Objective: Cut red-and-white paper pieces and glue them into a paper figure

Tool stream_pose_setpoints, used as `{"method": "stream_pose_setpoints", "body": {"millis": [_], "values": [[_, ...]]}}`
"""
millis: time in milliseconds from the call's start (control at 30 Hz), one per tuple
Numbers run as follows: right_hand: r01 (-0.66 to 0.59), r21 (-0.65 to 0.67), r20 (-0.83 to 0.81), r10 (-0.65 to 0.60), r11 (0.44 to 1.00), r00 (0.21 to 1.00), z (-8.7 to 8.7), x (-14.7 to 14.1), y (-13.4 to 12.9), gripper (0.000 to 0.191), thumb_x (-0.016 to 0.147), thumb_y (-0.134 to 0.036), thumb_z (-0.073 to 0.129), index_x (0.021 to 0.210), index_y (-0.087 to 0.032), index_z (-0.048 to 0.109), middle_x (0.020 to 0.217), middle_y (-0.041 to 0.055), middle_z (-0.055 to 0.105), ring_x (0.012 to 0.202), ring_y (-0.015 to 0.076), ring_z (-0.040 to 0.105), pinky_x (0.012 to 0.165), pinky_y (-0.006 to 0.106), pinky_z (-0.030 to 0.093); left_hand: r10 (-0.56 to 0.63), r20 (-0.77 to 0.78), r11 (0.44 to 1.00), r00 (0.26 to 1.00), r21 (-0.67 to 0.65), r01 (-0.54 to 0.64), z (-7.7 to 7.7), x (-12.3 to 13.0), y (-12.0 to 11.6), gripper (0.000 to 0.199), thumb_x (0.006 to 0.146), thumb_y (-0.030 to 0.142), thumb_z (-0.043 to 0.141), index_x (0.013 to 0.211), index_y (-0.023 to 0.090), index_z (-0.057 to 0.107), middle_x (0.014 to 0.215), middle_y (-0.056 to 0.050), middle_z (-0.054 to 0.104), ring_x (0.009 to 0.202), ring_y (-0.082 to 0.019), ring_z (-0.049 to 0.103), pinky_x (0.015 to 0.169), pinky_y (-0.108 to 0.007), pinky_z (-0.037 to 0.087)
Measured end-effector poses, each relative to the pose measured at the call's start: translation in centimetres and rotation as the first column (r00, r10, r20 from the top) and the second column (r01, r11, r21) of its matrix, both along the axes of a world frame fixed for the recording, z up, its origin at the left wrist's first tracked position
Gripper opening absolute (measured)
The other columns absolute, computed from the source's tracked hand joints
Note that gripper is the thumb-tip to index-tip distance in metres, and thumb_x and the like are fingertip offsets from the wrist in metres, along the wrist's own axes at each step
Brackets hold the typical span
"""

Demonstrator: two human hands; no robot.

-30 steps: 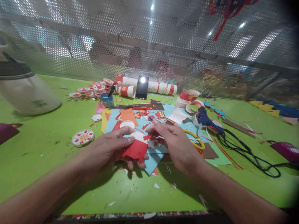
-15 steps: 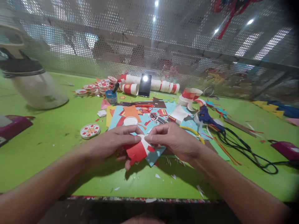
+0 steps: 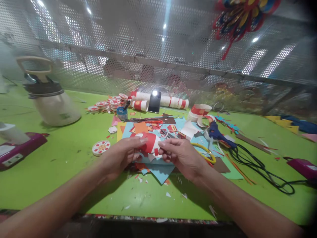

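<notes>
A red-and-white paper piece (image 3: 151, 142), which looks cut from a paper cup, is stretched between my hands above the pile of craft paper. My left hand (image 3: 127, 150) pinches its left side, thumb on top. At its right edge, my right hand (image 3: 182, 153) grips the white part between thumb and fingers, beside a small red tab. Underneath lie light blue paper sheets (image 3: 162, 173) with scraps on them. Left of my left hand rests a round white disc (image 3: 101, 147) with red shapes. Yellow-handled scissors (image 3: 204, 152) lie by my right hand, partly covered.
A blue glue gun (image 3: 219, 134) and coiled black cord (image 3: 262, 168) lie to the right. Behind are a blue jar (image 3: 122, 113), a phone (image 3: 155, 101), stacked paper cups (image 3: 173, 101) and decorated discs (image 3: 109, 104). At left stand a large lantern-like container (image 3: 55, 105) and purple power strip (image 3: 24, 152).
My hands have tilted the paper piece so its red face shows flatter, and my right hand has shifted to its right edge. The head view has tipped upward and turned slightly left.
</notes>
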State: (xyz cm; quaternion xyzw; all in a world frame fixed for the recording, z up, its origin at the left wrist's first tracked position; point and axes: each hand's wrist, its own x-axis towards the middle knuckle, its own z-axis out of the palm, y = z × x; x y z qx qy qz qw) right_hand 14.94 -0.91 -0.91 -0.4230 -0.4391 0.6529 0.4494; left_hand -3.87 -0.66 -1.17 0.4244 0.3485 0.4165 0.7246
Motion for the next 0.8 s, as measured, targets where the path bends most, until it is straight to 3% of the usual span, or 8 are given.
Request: {"method": "stream_pose_setpoints", "body": {"millis": [267, 400, 567, 800], "values": [[0.0, 0.005, 0.043, 0.0, 1.0, 0.999, -0.3, -0.5, -0.1, 0.026, 0.063, -0.033, 0.082, 0.061, -0.013, 0.066, 0.056, -0.0016, 0.061, 0.048, 0.0067, 0.046, 0.05, 0.023, 0.033, -0.012, 0.0, 1.0, 1.0, 0.005, 0.012, -0.1, 0.3, 0.2, 0.002, 0.078, 0.012, 0.065, 0.079, 0.013, 0.066, 0.074, -0.006, 0.069, 0.066, -0.013, 0.062, 0.064, -0.023, 0.049], [-0.013, 0.051, 0.104, 0.007, 0.999, 0.995, -0.6, -0.4, -0.3, 0.027, 0.069, -0.036, 0.078, 0.06, -0.013, 0.066, 0.055, -0.0038, 0.057, 0.048, 0.0059, 0.041, 0.051, 0.023, 0.031, -0.003, 0.008, 1.0, 1.0, 0.012, 0.003, -0.3, 0.2, 0.4, 0.004, 0.075, 0.01, 0.066, 0.075, 0.014, 0.064, 0.069, -0.003, 0.066, 0.061, -0.012, 0.06, 0.063, -0.024, 0.049], [-0.107, 0.057, 0.202, 0.094, 0.993, 0.975, -0.2, -0.9, -1.2, 0.024, 0.073, -0.036, 0.075, 0.068, -0.014, 0.068, 0.059, -0.003, 0.058, 0.05, 0.0078, 0.043, 0.05, 0.024, 0.031, 0.109, -0.015, 0.993, 0.994, 0.036, -0.109, -0.3, 0.1, 0.5, 0.007, 0.072, 0.009, 0.066, 0.071, 0.014, 0.061, 0.063, 0.001, 0.06, 0.056, -0.009, 0.055, 0.054, -0.02, 0.043], [-0.115, 0.085, 0.23, 0.093, 0.99, 0.969, -0.4, -1.4, -1.6, 0.021, 0.075, -0.033, 0.071, 0.065, -0.016, 0.065, 0.06, -0.0031, 0.059, 0.051, 0.0083, 0.046, 0.053, 0.024, 0.034, 0.095, -0.037, 0.993, 0.995, 0.071, -0.092, -0.3, 0.2, 0.5, 0.006, 0.074, 0.01, 0.062, 0.07, 0.014, 0.062, 0.064, -0.001, 0.061, 0.055, -0.009, 0.053, 0.056, -0.02, 0.044]]}}
